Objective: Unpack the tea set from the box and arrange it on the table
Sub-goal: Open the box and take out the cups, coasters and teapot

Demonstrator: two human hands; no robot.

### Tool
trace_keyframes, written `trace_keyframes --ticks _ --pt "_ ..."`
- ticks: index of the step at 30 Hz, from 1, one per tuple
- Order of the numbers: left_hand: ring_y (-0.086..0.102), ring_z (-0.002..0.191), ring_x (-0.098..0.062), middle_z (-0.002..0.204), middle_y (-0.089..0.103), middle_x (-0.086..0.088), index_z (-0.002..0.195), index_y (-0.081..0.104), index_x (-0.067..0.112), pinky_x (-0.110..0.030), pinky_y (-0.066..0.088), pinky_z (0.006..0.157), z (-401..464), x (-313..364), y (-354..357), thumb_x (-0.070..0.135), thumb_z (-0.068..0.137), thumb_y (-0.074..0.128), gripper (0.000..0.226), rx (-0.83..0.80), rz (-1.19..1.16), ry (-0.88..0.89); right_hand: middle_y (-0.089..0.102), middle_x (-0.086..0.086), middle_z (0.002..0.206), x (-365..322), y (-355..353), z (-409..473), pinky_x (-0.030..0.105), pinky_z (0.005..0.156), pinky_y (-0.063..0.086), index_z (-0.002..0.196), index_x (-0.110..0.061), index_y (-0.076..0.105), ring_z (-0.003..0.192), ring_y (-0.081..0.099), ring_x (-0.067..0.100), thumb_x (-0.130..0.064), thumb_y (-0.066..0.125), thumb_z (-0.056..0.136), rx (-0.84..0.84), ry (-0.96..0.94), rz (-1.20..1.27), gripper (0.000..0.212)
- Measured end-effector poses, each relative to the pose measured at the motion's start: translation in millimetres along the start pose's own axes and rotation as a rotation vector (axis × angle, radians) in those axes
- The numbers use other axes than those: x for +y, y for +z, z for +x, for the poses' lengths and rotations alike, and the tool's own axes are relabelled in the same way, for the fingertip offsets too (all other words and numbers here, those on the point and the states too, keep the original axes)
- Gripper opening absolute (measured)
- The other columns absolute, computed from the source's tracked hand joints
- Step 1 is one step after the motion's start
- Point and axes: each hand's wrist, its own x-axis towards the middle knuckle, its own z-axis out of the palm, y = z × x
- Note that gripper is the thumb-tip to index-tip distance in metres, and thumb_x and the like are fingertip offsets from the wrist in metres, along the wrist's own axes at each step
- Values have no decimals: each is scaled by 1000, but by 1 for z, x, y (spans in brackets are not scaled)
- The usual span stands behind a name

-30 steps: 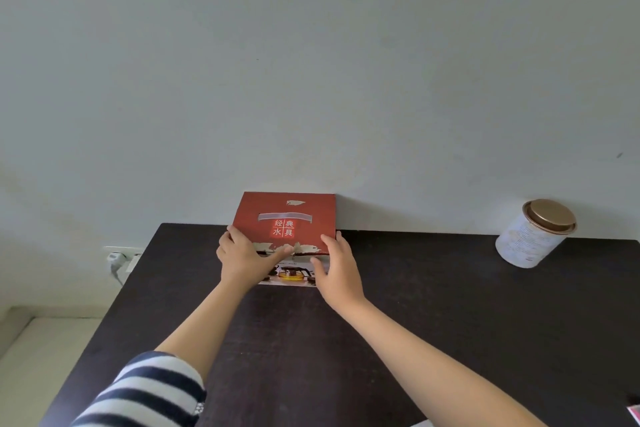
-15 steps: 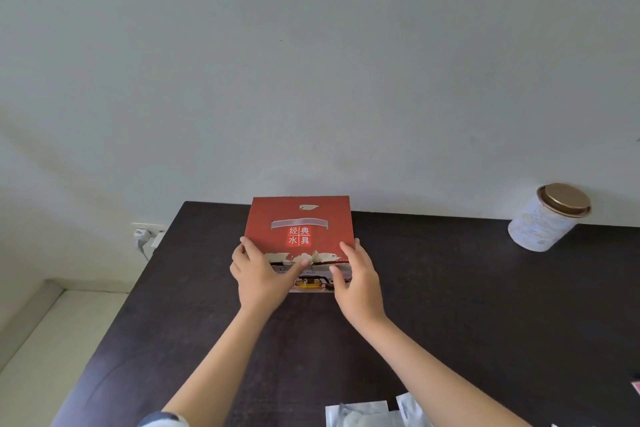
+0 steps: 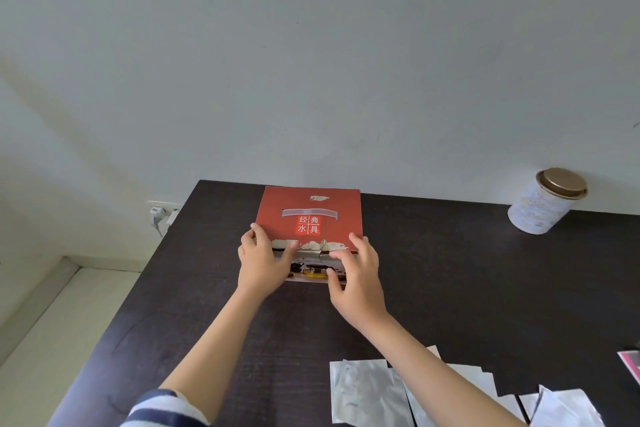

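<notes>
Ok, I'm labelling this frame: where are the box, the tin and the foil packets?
box (image 3: 311, 215), head view, red top.
tin (image 3: 540, 210), head view, white side.
foil packets (image 3: 367, 392), head view, leftmost packet.

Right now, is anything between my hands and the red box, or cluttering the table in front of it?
Nothing: both the left hand and right hand already touch the red box. Silver packets lie on the table nearer you.

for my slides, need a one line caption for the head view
Both hands, left hand and right hand, grip the front edge of the closed red box on the dark table.
</notes>
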Motion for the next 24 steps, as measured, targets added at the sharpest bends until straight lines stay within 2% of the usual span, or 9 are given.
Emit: trace_keyframes --ticks 2,5,8,11,17,22,24 --pt "8 141 -34 154 10 -14 150 -5 5 -47 32 107 0 -1 0 56 88 50 97 -7 33 16 39 13 144 -1 2 0 40 102 37 107 -17 63 141 24 37 -19 72 81 -11 11 -12 28" --pt "8 142 -34 154 9 -14 150 -6 4 -46 32 107 -1 -2 1 55 89 49 96 -3 56 33 35 13 146 -7 3 2 36 103 33 108 -17 62 142 19 37 -21 72 81 -25 33 -9 29" --pt "8 141 -35 155 9 -15 149 -6 4 -47 32 106 -2 -3 1 55 89 48 95 3 66 39 32 11 146 -12 4 5 40 102 42 108 -18 59 141 19 34 -24 72 80 -17 75 -3 32" --pt "8 141 -35 155 8 -14 149 -5 5 -48 34 105 -2 -3 2 56 89 47 94 3 74 44 31 11 145 -16 5 8 43 101 44 108 -20 60 139 19 34 -28 72 79 -21 102 -14 33" --pt "8 141 -35 155 8 -13 150 -6 7 -49 34 105 -4 -5 2 55 90 45 92 13 82 53 24 8 151 -22 6 9 45 108 34 109 -23 61 143 8 36 -35 71 79 -54 139 -38 34" --pt "6 142 -33 156 6 -10 150 -7 8 -48 33 106 -6 -5 4 56 88 48 95 11 25 49 22 9 153 -13 3 2 49 110 31 108 -26 61 144 8 37 -32 72 79 -70 60 -22 31" --pt "5 142 -32 156 5 -9 150 -9 10 -49 32 107 -6 -5 3 59 85 51 101 -2 4 47 15 10 156 -10 3 0 44 110 30 108 -29 61 145 6 35 -31 71 80 -76 55 -17 30"
